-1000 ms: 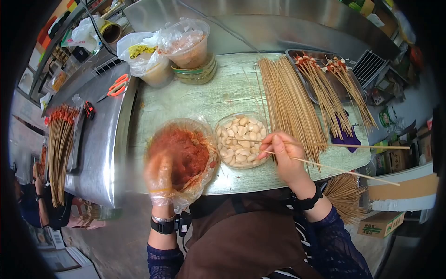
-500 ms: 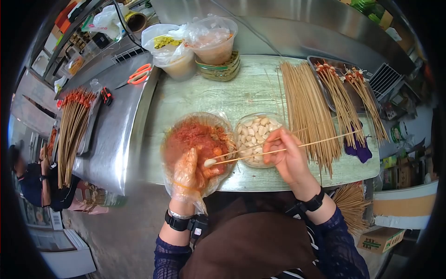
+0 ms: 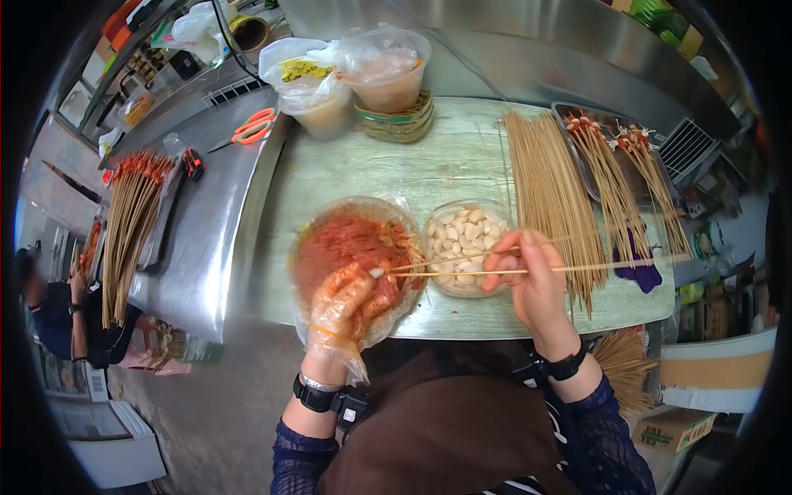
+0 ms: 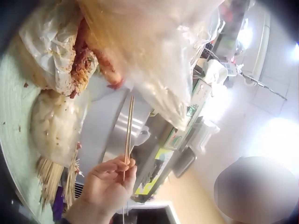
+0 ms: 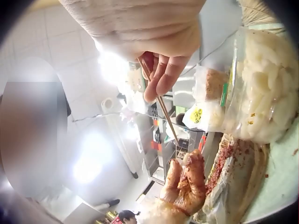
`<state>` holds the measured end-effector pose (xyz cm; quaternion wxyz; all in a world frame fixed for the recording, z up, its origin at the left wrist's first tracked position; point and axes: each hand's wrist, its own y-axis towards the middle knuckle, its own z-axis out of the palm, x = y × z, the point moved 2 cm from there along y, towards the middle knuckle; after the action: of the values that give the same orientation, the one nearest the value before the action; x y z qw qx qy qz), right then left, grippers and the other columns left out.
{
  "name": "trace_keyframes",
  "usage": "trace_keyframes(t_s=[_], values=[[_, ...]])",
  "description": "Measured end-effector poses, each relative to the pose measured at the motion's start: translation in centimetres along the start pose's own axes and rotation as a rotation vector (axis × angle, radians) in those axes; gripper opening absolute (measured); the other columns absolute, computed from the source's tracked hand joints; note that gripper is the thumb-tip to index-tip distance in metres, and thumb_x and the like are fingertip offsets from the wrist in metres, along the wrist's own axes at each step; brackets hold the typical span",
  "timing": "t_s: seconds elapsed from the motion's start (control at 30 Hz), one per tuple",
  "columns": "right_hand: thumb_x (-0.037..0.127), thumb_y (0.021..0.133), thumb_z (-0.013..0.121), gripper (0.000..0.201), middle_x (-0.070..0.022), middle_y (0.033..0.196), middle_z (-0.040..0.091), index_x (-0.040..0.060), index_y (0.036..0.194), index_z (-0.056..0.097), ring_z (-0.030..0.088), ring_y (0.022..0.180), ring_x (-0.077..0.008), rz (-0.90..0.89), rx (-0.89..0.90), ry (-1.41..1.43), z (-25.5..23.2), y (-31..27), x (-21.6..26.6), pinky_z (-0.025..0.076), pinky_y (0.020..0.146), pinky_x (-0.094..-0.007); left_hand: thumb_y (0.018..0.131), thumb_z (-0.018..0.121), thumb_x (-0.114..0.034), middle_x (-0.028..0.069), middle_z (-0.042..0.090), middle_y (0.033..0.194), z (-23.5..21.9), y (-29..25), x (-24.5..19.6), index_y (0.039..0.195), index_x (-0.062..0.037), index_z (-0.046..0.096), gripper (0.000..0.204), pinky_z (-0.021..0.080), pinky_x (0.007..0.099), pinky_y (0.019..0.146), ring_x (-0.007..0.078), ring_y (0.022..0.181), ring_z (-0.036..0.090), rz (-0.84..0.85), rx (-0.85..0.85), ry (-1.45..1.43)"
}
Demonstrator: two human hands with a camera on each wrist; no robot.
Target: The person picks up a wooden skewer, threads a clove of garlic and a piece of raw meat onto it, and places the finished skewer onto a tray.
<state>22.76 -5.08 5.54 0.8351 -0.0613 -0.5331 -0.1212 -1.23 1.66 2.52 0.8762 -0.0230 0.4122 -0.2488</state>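
In the head view my left hand (image 3: pixel 345 299), in a clear plastic glove smeared red, is over a plastic-lined bowl of red minced meat (image 3: pixel 346 239). Its thumb and fingertips pinch a pale garlic clove (image 3: pixel 376 272) at the tips of two thin bamboo skewers (image 3: pixel 450 272). My bare right hand (image 3: pixel 535 276) pinches those skewers between thumb and fingers, their far ends pointing right. Just behind its fingertips stands a clear tub of peeled garlic cloves (image 3: pixel 462 235). Seen from the right wrist, the skewer tips reach the stained glove fingers (image 5: pixel 192 170).
Loose skewers (image 3: pixel 553 198) lie in a bundle right of the garlic. Beyond them, a metal tray (image 3: pixel 590 186) bears filled skewers, with a purple cloth (image 3: pixel 639 268) nearby. Lidded tubs (image 3: pixel 384 74) stand at the back. Scissors (image 3: pixel 254 128) and more filled skewers (image 3: pixel 128 231) lie on the left steel counter.
My right hand has left the garlic tub, bringing the skewers with a clove on their tips across to the left hand. The left fingers have come out of the meat and closed on the clove.
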Motion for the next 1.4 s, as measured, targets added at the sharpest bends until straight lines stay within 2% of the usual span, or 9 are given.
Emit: trace_keyframes(t_s=[0.07,0.17,0.3,0.57,0.8,0.9,1.27,1.4], values=[[0.029,0.099,0.041,0.035,-0.0132,0.079,0.061,-0.0027,0.092,0.055,0.064,0.063,-0.0184,-0.134,0.0,-0.094,0.7,-1.0,0.5,0.052,0.058,-0.0259,0.088,0.056,-0.003,0.0188,0.06,0.105,-0.6,0.3,0.2,0.112,0.0053,0.053,0.025,0.054,0.0374,0.083,0.027,0.099,0.06,0.078,-0.087,-0.11],[0.028,0.099,0.04,0.037,-0.0132,0.082,0.06,-0.0037,0.09,0.056,0.065,0.066,-0.0185,-0.271,0.127,-0.258,2.2,-2.4,0.3,0.052,0.062,-0.0267,0.089,0.056,-0.004,0.0176,0.059,0.112,-1.5,1.1,1.2,0.112,0.0025,0.054,0.025,0.053,0.0361,0.085,0.0262,0.099,0.06,0.124,-0.187,-0.193],[0.022,0.099,0.038,0.031,-0.0151,0.083,0.059,-0.0023,0.091,0.056,0.064,0.067,-0.0207,-0.497,0.256,-0.523,3.3,-3.0,0.8,0.051,0.063,-0.0287,0.089,0.057,-0.005,0.0134,0.059,0.115,-1.2,1.2,1.6,0.113,0.0,0.053,0.025,0.052,0.0351,0.087,0.024,0.103,0.059,0.118,-0.206,-0.216],[0.014,0.097,0.04,0.023,-0.014,0.083,0.061,-0.0006,0.093,0.057,0.064,0.072,-0.0195,-0.583,0.324,-0.626,3.7,-2.9,0.6,0.051,0.065,-0.0287,0.089,0.057,-0.004,0.0129,0.057,0.117,-0.2,0.6,1.9,0.118,-0.0037,0.051,0.029,0.049,0.0369,0.091,0.025,0.106,0.057,0.154,-0.273,-0.27],[0.013,0.096,0.043,0.02,-0.0138,0.083,0.064,-0.0005,0.095,0.058,0.064,0.072,-0.0228,-0.698,0.373,-0.69,4.2,-2.6,-0.1,0.051,0.065,-0.03,0.09,0.055,-0.004,0.0146,0.058,0.113,-0.8,1.3,2.8,0.116,0.001,0.051,0.027,0.05,0.0371,0.091,0.0255,0.101,0.058,0.175,-0.165,-0.333],[0.004,0.085,0.057,0.01,-0.014,0.084,0.062,-0.0013,0.092,0.059,0.062,0.068,-0.0257,-0.779,0.388,-0.667,4.3,-2.4,-0.8,0.05,0.056,-0.0314,0.091,0.055,-0.005,0.0145,0.059,0.111,-0.2,1.1,2.6,0.115,0.0015,0.052,0.025,0.05,0.0359,0.09,0.0246,0.1,0.058,0.183,-0.162,-0.354],[0.001,0.075,0.065,0.022,-0.0126,0.087,0.061,0.0011,0.096,0.059,0.062,0.067,-0.0259,-0.897,0.423,-0.695,4.9,-2.3,-1.9,0.051,0.055,-0.0319,0.091,0.055,-0.009,0.0134,0.061,0.11,0.2,0.9,2.5,0.109,0.0003,0.055,0.02,0.05,0.0329,0.088,0.0223,0.099,0.059,0.191,-0.201,-0.369],[0.0,0.073,0.067,0.026,-0.0132,0.089,0.061,0.0011,0.097,0.059,0.062,0.067,-0.0261,-0.926,0.442,-0.698,5.1,-2.3,-2.3,0.051,0.055,-0.0317,0.091,0.056,-0.01,0.0135,0.061,0.11,0.0,1.0,2.5,0.109,0.0009,0.055,0.021,0.05,0.033,0.088,0.0221,0.099,0.059,0.201,-0.167,-0.351]])
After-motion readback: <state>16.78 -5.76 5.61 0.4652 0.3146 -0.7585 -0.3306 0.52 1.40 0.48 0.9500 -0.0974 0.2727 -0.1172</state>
